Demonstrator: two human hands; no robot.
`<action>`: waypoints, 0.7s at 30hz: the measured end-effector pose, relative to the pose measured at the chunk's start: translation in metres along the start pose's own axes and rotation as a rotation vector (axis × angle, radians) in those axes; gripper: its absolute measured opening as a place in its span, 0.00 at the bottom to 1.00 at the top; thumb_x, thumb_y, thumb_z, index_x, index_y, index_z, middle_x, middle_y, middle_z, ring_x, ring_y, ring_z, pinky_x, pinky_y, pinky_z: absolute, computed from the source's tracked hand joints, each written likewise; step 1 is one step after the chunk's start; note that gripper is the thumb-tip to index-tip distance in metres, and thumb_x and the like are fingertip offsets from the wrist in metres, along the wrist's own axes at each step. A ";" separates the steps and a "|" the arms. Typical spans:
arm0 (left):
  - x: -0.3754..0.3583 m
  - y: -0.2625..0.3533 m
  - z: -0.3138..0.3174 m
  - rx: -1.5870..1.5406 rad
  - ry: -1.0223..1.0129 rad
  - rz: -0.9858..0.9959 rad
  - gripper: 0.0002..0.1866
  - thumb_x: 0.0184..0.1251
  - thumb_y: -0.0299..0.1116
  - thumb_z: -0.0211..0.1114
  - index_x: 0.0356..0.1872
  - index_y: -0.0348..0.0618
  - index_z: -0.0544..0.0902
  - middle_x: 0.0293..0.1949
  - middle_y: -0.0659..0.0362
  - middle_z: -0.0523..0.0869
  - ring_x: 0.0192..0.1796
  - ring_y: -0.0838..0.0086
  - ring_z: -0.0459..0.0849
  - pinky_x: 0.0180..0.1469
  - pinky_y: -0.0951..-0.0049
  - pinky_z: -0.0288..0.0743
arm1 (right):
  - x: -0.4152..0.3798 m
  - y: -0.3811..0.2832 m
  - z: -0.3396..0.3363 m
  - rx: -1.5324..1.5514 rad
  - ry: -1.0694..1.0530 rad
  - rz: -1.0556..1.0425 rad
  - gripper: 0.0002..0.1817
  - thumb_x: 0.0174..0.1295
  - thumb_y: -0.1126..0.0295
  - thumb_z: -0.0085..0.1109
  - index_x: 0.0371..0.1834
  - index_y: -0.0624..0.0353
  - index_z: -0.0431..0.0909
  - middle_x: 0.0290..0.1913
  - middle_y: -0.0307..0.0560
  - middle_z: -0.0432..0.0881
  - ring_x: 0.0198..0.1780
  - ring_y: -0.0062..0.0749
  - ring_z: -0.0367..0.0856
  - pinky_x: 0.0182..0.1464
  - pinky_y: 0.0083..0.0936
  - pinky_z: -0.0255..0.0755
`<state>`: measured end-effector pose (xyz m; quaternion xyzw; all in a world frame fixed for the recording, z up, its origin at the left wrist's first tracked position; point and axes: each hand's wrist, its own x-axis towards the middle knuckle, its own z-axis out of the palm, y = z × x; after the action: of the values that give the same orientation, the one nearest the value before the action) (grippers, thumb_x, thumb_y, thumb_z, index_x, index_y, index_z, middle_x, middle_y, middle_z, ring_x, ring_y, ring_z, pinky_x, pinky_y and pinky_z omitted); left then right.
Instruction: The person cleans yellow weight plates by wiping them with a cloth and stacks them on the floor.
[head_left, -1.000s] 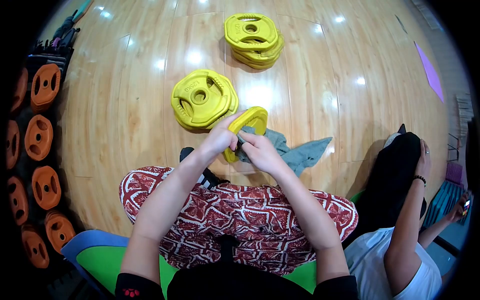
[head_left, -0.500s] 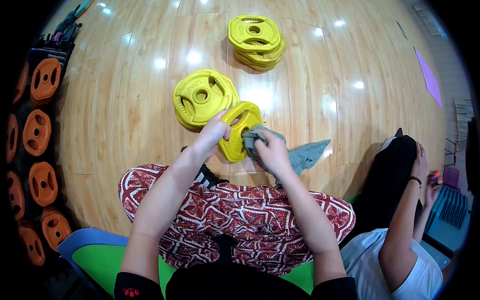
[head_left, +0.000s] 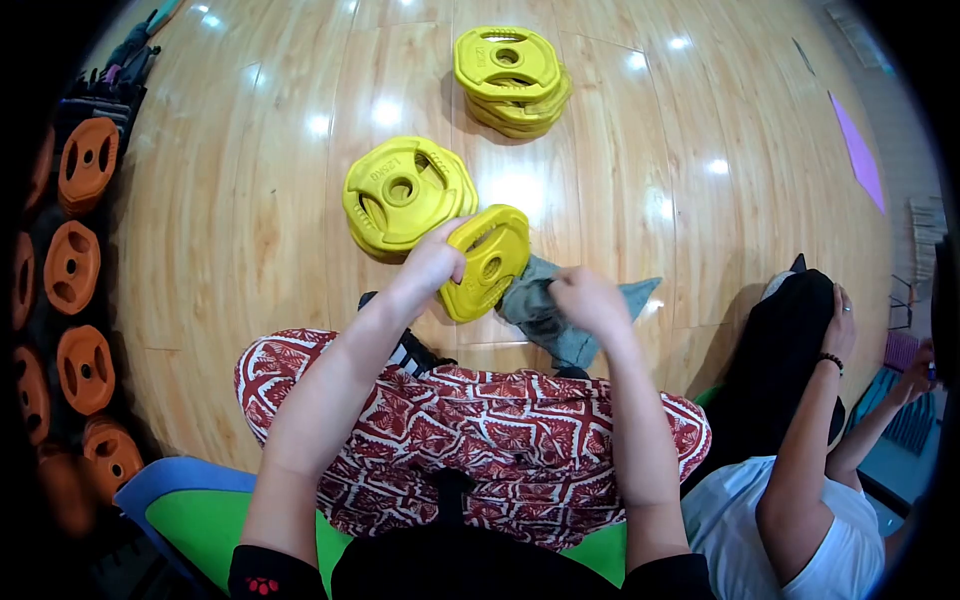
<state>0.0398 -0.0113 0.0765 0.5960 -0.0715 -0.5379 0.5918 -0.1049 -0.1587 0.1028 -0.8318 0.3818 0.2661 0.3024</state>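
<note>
My left hand (head_left: pixel 437 257) grips a yellow weight plate (head_left: pixel 492 264) by its left handle slot, the plate tilted above the floor. My right hand (head_left: pixel 592 300) is to the right of the plate, fingers curled closed on a grey-green cloth (head_left: pixel 570 335). Part of the cloth hangs below the fingers, and its pointed end spreads out to the right. Just beyond my left hand lies a stack of yellow plates (head_left: pixel 400 190), the top one marked 1.25KG. Another yellow stack (head_left: pixel 508 75) stands farther off.
Orange weight plates (head_left: pixel 85 370) line a rack on the left. A person in a white shirt (head_left: pixel 790 520) sits close by on my right. Under me is a green mat (head_left: pixel 200 520); wooden floor (head_left: pixel 250 250) stretches ahead, with a purple sheet (head_left: pixel 857 150) at far right.
My right hand has moved right, away from the plate's centre hole, with the cloth drawn off the plate. The held plate has turned slightly. The neighbour's far hand has moved right.
</note>
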 end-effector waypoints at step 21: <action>0.008 -0.011 -0.006 -0.129 0.039 0.008 0.37 0.32 0.14 0.44 0.56 0.34 0.67 0.48 0.53 0.75 0.49 0.70 0.72 0.41 0.85 0.66 | 0.006 -0.023 0.072 -0.069 0.436 -0.563 0.20 0.46 0.67 0.51 0.46 0.54 0.74 0.35 0.47 0.76 0.42 0.39 0.74 0.43 0.34 0.65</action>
<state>0.0415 -0.0095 0.0615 0.5665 -0.0276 -0.5274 0.6326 -0.0985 -0.0991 0.0569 -0.9515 0.1837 0.0014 0.2468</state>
